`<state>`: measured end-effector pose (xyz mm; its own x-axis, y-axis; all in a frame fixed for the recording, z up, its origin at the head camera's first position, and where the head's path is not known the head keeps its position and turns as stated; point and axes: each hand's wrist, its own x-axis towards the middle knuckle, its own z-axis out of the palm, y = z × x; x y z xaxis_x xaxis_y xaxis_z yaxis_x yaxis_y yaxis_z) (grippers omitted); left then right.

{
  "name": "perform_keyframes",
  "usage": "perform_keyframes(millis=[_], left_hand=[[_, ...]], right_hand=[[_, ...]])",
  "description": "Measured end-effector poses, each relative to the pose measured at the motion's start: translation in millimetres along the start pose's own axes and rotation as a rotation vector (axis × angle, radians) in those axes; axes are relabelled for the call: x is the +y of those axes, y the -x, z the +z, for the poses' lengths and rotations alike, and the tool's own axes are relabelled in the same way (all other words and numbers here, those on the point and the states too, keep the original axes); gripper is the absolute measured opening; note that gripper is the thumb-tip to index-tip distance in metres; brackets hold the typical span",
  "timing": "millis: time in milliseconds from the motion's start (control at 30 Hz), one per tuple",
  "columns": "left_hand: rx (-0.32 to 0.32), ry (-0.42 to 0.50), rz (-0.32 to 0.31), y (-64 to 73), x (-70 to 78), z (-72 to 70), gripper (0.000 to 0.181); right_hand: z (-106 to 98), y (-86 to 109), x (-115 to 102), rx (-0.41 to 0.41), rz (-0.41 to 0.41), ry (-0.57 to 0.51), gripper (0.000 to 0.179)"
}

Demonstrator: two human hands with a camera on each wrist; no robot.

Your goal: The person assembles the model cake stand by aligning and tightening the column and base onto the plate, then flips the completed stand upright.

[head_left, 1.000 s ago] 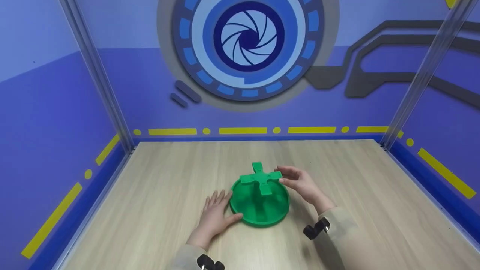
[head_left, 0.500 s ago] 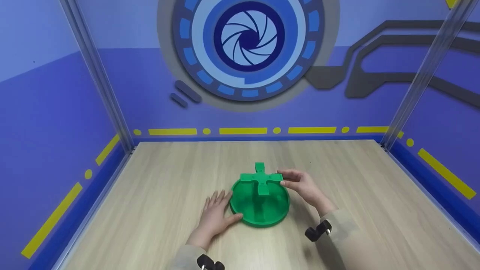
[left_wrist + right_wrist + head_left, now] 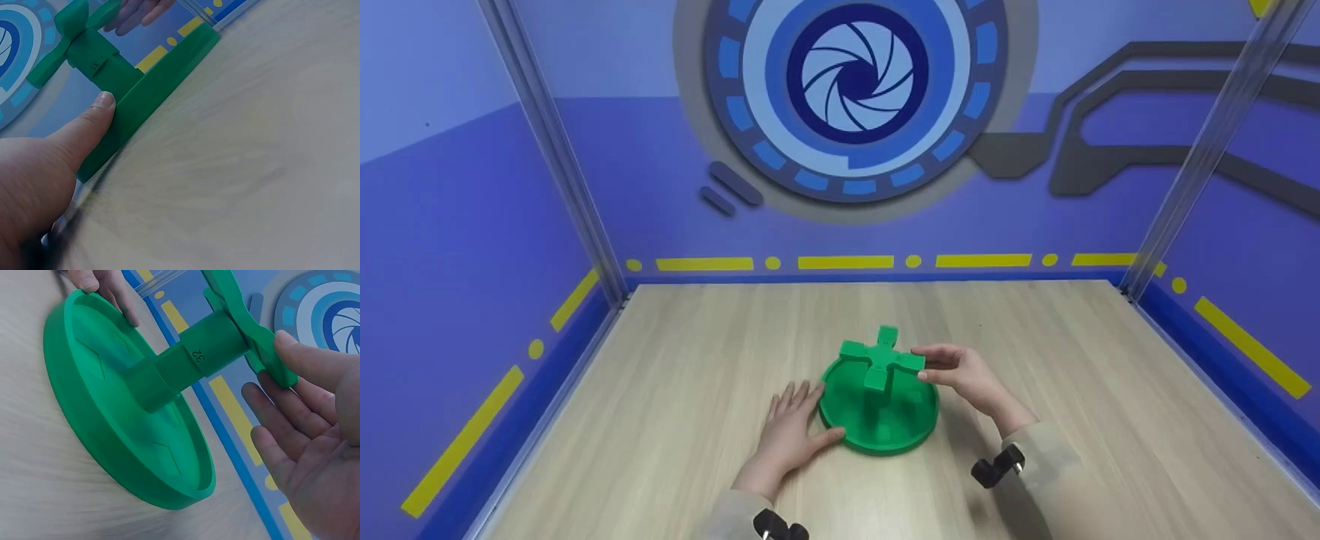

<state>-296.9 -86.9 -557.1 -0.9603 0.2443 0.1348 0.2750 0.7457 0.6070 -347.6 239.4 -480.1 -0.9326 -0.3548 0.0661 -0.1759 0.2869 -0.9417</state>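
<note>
A green round dish (image 3: 885, 442) with a raised rim rests on the table. From its centre rises a stepped green column (image 3: 185, 363) marked "32" on one side. A four-armed green cross handle (image 3: 881, 358) tops this column. At the handle's right arm, my right hand (image 3: 971, 379) pinches between thumb and fingers, the remaining fingers loose in the right wrist view. My left hand (image 3: 791, 435) lies at the dish's left side with fingers spread and straight, and the thumb (image 3: 104, 101) touches the rim in the left wrist view.
The pale wooden table (image 3: 705, 330) is bordered by blue panels on the left, right and back. Metal posts (image 3: 562, 165) stand at both back corners. Each wrist wears a black camera mount (image 3: 997, 465).
The cross handle has turned clockwise as seen from above, its right arm coming toward me. My right hand has moved slightly nearer with it. The dish and left hand stay in place.
</note>
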Motion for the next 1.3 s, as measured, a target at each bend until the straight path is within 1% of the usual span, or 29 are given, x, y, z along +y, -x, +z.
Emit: perform_keyframes(millis=[300, 433, 500, 700, 933, 1067, 1233, 1300], left_hand=[[0.008, -0.002, 0.015, -0.7, 0.2, -0.4, 0.094], [0.011, -0.007, 0.015, -0.7, -0.3, 0.2, 0.094], [0.007, -0.009, 0.004, -0.4, -0.4, 0.2, 0.094], [0.003, -0.010, 0.006, 0.1, -0.9, 0.0, 0.094], [0.004, 0.014, -0.001, 0.7, -0.3, -0.7, 0.094], [0.005, 0.012, 0.001, 0.4, -0.4, -0.7, 0.094], [0.011, 0.003, 0.010, 0.4, -0.2, -0.6, 0.093], [0.011, -0.002, 0.011, 0.1, -0.8, -0.2, 0.093]], right_hand=[[4, 2.0, -4, -0.019, -0.018, 0.032, 0.049], [6, 3.5, -6, -0.028, -0.031, 0.047, 0.050], [7, 4.2, -7, -0.036, -0.042, 0.057, 0.050], [12, 6.7, -9, -0.042, -0.061, 0.073, 0.051], [17, 9.7, -11, -0.025, -0.075, 0.104, 0.050], [21, 11.7, -13, -0.009, -0.094, 0.131, 0.050], [28, 14.1, -15, 0.030, -0.105, 0.182, 0.048], [32, 14.9, -16, 0.048, -0.097, 0.191, 0.047]])
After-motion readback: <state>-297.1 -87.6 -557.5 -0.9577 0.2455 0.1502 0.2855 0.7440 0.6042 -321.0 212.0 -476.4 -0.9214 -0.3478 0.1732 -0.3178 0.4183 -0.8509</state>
